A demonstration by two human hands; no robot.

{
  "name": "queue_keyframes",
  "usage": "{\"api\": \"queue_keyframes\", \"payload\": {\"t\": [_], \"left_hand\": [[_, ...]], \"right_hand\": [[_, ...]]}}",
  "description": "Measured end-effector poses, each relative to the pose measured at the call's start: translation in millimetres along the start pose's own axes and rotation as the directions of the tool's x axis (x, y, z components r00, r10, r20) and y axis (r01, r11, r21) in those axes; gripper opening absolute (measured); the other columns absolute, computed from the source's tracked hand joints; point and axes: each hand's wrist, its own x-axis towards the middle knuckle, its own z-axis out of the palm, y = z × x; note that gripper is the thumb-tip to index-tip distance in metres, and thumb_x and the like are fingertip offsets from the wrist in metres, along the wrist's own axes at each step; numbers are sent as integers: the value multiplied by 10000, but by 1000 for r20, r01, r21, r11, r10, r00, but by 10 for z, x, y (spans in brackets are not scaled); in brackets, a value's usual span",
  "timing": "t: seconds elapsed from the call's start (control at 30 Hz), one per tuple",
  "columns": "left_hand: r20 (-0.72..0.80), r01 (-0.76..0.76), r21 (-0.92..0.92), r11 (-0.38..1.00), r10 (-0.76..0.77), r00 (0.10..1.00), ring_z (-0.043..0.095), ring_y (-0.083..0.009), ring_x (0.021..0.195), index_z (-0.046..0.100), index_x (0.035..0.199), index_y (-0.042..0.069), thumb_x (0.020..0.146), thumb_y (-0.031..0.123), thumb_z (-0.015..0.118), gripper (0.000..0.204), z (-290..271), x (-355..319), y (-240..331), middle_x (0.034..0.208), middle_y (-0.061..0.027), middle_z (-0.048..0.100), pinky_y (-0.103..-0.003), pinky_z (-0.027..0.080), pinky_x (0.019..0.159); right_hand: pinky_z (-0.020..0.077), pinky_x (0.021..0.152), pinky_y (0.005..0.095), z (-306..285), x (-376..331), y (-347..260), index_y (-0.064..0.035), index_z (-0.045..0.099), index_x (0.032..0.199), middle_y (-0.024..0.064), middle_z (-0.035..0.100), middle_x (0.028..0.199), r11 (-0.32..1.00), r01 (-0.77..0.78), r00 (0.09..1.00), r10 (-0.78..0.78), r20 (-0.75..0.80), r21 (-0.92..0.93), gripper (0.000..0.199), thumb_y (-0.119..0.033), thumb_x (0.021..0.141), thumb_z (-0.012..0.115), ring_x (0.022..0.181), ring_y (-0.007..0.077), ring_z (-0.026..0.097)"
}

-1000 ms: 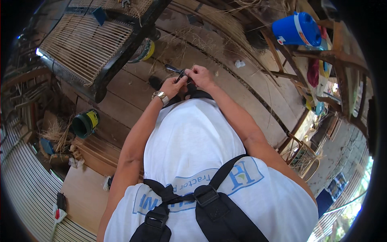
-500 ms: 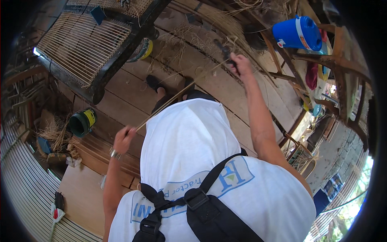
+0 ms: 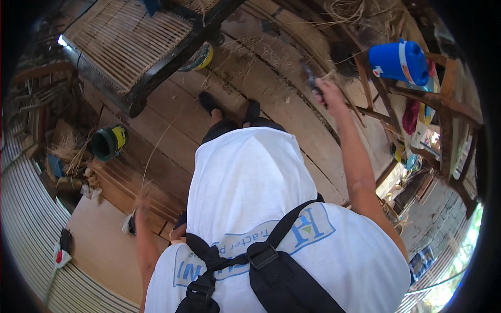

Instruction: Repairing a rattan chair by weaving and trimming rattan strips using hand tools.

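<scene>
My right hand, out ahead on the right, is closed round the dark handle of a knife; its narrow blade points away from me and is a little blurred. A thin tan cane strand curves up and away from my left hand, which is low on the left and smeared by motion. The strand's near end is in the left fingers, and its far end hangs free over the floor, apart from the knife.
A dark wooden seat frame with woven cane stands ahead on the left. Near it are a dark green bucket and a wooden bench. Fibre scraps litter the floor. On the right, a blue water jug stands by wooden chair frames.
The strand was stretched between both hands; now it trails from my left hand only. That hand has swung down and back, while my right hand has shifted right with the knife.
</scene>
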Motion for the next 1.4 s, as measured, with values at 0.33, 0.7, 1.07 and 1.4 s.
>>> {"api": "queue_keyframes", "payload": {"t": [0.33,0.7,1.07,1.4], "left_hand": [[239,-389,-602,698,622,746,613,-132,735,684,980,20,893,176,631,187,714,274,4899,798,-62,666,-281,492,681],[310,-181,-79,980,197,930,565,-133,660,693,902,-11,875,323,677,336,-497,223,1832,732,-47,649,-308,461,625],[12,-73,263,962,72,997,640,-327,1074,654,1182,32,832,503,659,587,-246,180,2645,1117,-188,680,-426,496,912],[520,-235,-696,679,702,486,593,-133,738,654,1023,31,967,329,570,315,808,146,5705,861,-13,691,-311,489,718]], "right_hand": [[451,474,281,2159,-535,121,-45,606,917,52,608,707,963,203,868,-94,487,-176,284,-329,929,611,560,112,586],[416,480,280,555,4,-94,-46,612,901,26,556,643,835,247,957,-129,262,-492,326,-370,936,597,540,109,524],[392,467,237,836,-263,-296,-63,576,880,-3,527,638,837,339,913,-182,364,-431,299,-352,955,592,527,67,495],[489,669,355,1352,-181,-134,-32,633,918,152,651,777,808,411,901,-290,322,-423,345,-373,873,620,712,234,631]]}}
